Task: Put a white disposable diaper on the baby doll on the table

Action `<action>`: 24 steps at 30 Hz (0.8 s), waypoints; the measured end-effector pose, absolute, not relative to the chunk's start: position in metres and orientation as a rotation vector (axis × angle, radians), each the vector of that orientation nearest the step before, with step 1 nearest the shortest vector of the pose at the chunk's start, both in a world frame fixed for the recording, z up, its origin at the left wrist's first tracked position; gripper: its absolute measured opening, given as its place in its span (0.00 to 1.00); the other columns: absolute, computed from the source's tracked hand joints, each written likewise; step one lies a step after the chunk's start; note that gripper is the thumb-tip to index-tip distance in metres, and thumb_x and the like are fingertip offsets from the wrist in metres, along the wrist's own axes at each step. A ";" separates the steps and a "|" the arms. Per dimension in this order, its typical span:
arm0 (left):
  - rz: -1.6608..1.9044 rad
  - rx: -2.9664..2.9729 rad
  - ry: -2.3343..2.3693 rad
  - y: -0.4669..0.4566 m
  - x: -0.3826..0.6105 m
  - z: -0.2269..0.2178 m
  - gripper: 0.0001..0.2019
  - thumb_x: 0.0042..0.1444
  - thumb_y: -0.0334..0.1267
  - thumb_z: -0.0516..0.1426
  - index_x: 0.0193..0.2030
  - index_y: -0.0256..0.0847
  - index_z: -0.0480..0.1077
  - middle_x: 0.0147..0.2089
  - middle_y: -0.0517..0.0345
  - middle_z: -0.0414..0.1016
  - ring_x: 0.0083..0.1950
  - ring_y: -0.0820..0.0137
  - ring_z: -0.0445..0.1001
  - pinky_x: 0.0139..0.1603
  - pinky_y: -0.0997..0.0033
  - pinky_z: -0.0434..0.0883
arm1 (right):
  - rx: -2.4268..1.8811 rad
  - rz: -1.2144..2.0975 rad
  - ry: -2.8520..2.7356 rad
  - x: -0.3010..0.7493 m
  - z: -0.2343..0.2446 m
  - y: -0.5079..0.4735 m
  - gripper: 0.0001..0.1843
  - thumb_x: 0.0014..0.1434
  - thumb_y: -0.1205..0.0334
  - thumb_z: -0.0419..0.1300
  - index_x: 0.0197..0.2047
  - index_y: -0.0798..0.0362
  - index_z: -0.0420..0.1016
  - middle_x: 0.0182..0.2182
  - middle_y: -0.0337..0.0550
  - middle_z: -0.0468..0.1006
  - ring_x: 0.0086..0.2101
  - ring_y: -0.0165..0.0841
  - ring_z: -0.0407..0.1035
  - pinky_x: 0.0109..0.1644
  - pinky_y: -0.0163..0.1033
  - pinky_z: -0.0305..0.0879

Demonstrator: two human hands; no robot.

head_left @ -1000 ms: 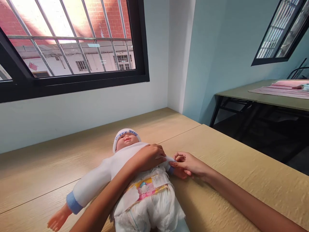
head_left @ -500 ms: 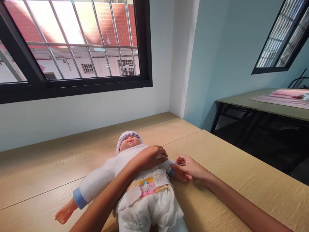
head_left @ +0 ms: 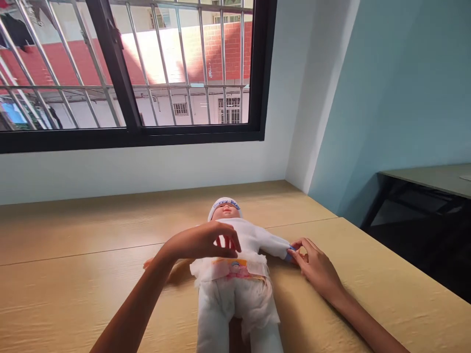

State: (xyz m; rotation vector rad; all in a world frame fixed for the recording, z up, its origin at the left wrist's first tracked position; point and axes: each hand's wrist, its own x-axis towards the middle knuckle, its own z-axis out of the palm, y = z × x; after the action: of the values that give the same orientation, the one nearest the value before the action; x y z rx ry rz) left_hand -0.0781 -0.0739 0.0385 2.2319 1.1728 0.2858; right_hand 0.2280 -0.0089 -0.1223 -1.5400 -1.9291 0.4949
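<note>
A baby doll (head_left: pixel 241 239) in a white top, white cap and a diaper (head_left: pixel 235 289) lies on its back on the wooden table (head_left: pixel 91 274), head toward the window. My left hand (head_left: pixel 200 241) hovers over the doll's chest, fingers curved and apart, holding nothing that I can see. My right hand (head_left: pixel 316 264) lies on the table at the doll's outstretched arm, fingertips pinching the blue cuff (head_left: pixel 290 253). The doll's other arm is mostly hidden behind my left forearm.
A barred window (head_left: pixel 128 68) with a black frame fills the wall behind the table. The wall corner stands at the right. A second table (head_left: pixel 427 179) with dark legs sits at the far right across a gap.
The view has swung left and the doll now lies straight toward me. My left hand has lifted off the doll's chest. The doll's arm by my right hand is stretched out to the side.
</note>
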 end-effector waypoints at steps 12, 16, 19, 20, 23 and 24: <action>0.115 2.185 1.286 -0.085 -0.087 0.028 0.05 0.53 0.37 0.60 0.38 0.45 0.74 0.44 0.63 0.74 0.43 0.70 0.72 0.45 0.72 0.67 | -1.461 0.304 -2.005 0.225 -0.122 -0.015 0.13 0.63 0.48 0.49 0.39 0.49 0.65 0.38 0.44 0.73 0.29 0.36 0.70 0.38 0.43 0.65; 0.022 2.147 1.258 -0.080 -0.086 0.037 0.03 0.51 0.33 0.60 0.34 0.42 0.74 0.41 0.63 0.75 0.43 0.70 0.74 0.43 0.73 0.68 | -1.425 0.310 -1.977 0.224 -0.121 -0.016 0.14 0.63 0.47 0.50 0.40 0.49 0.65 0.37 0.44 0.72 0.28 0.35 0.69 0.36 0.43 0.65; 0.040 2.163 1.205 -0.077 -0.091 0.040 0.03 0.50 0.32 0.60 0.32 0.42 0.74 0.40 0.63 0.76 0.44 0.69 0.74 0.45 0.73 0.68 | -1.350 0.371 -1.914 0.219 -0.117 -0.021 0.15 0.64 0.47 0.49 0.41 0.49 0.66 0.35 0.44 0.71 0.28 0.35 0.68 0.35 0.41 0.66; 0.053 2.182 1.181 -0.077 -0.094 0.040 0.03 0.50 0.32 0.60 0.32 0.42 0.74 0.39 0.63 0.76 0.44 0.70 0.73 0.46 0.73 0.68 | -1.332 0.401 -1.889 0.216 -0.114 -0.024 0.15 0.63 0.47 0.50 0.42 0.49 0.66 0.35 0.44 0.71 0.28 0.35 0.68 0.35 0.41 0.66; 0.100 2.226 1.122 -0.078 -0.105 0.043 0.02 0.50 0.32 0.61 0.32 0.42 0.74 0.38 0.64 0.76 0.43 0.71 0.72 0.50 0.71 0.67 | -1.292 0.503 -1.909 0.199 -0.093 -0.035 0.14 0.63 0.47 0.52 0.40 0.49 0.67 0.31 0.42 0.72 0.26 0.34 0.67 0.32 0.39 0.65; 0.115 2.229 1.119 -0.079 -0.108 0.044 0.02 0.50 0.32 0.61 0.31 0.42 0.74 0.38 0.64 0.76 0.42 0.71 0.72 0.50 0.71 0.67 | -1.272 0.544 -1.964 0.191 -0.083 -0.040 0.14 0.63 0.48 0.52 0.39 0.49 0.67 0.29 0.41 0.72 0.26 0.34 0.66 0.31 0.39 0.64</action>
State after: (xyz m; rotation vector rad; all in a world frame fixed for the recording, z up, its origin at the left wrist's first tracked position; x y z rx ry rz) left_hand -0.1081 -0.0790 0.0435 2.2290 1.1187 0.1146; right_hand 0.1911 -0.0399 -0.0827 -1.2720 -1.9645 0.5444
